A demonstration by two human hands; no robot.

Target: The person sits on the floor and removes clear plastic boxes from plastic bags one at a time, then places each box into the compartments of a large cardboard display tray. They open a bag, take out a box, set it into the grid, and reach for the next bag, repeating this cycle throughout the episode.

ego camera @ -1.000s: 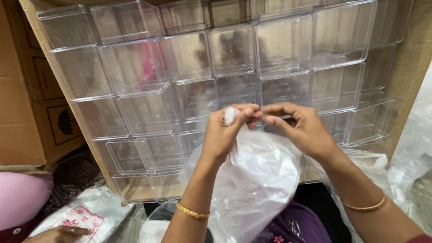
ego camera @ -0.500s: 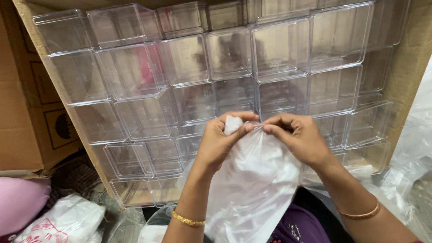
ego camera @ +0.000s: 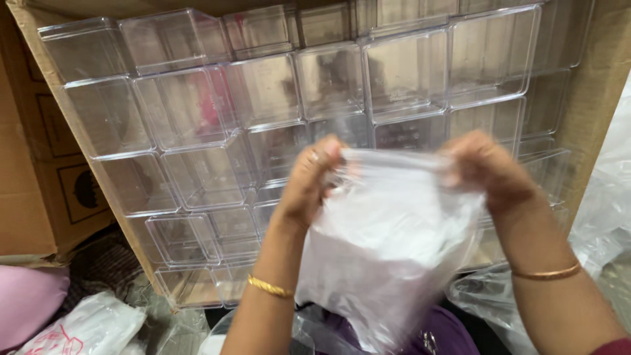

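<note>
a person's two hands hold a clear plastic bag (ego camera: 388,243) by its top edge, in front of a large cardboard box (ego camera: 39,177) packed with clear plastic boxes (ego camera: 263,98). the left hand (ego camera: 315,181) is closed in a pinch on the bag's top left corner; the right hand (ego camera: 490,171) is closed in a pinch on the top right corner. the two hands are apart, with the bag's mouth stretched taut between them. the bag hangs down from the hands, crumpled and whitish, in the middle of the view; whether anything is inside it cannot be told. both hands are blurred. a thin gold bangle (ego camera: 269,287) sits on the left wrist, and another (ego camera: 545,272) on the right wrist. the clear boxes behind stand stacked in rows, filling the cardboard box from side to side. at lower left lie a pink cushion (ego camera: 26,306) and a white packet (ego camera: 85,327) with red print. more crumpled clear plastic (ego camera: 611,204) lies at the right edge, just beside the right forearm. purple cloth (ego camera: 447,332) shows under the bag at the bottom.
</note>
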